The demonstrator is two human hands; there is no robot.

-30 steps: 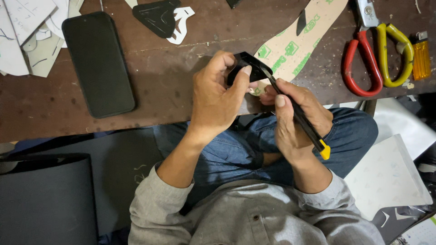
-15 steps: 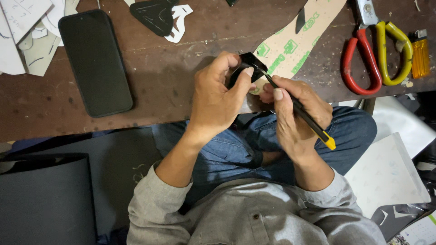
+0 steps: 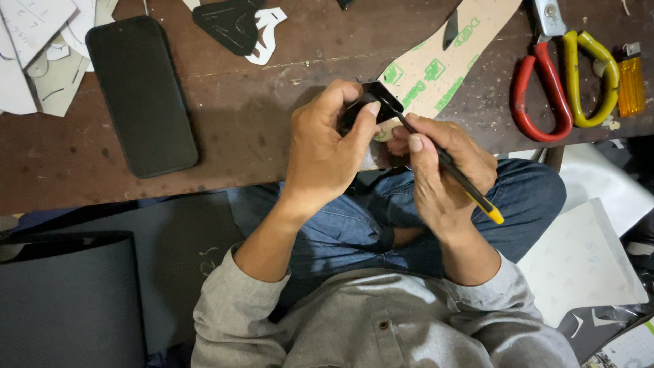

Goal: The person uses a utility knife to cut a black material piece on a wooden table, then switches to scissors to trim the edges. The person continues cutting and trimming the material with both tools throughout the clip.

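Note:
My left hand (image 3: 325, 150) pinches a small black piece of material (image 3: 377, 95) at the near edge of the brown wooden table (image 3: 259, 136). My right hand (image 3: 443, 167) grips a black craft knife with a yellow end (image 3: 470, 191), and its tip rests against the black piece. Just beyond the hands lies a tan sole-shaped cardboard pattern with green marks (image 3: 436, 65). Both hands are over my lap, in blue jeans.
A black phone (image 3: 141, 95) lies on the table at left, beside white paper patterns (image 3: 34, 54). A black cut piece on a white cutout (image 3: 235, 24) sits at the top. Red-and-yellow-handled scissors (image 3: 565, 82) and an orange lighter (image 3: 631, 78) lie at right.
The knife's yellow end has swung slightly lower and to the right as my right hand shifted along the black piece. My left hand keeps its pinch.

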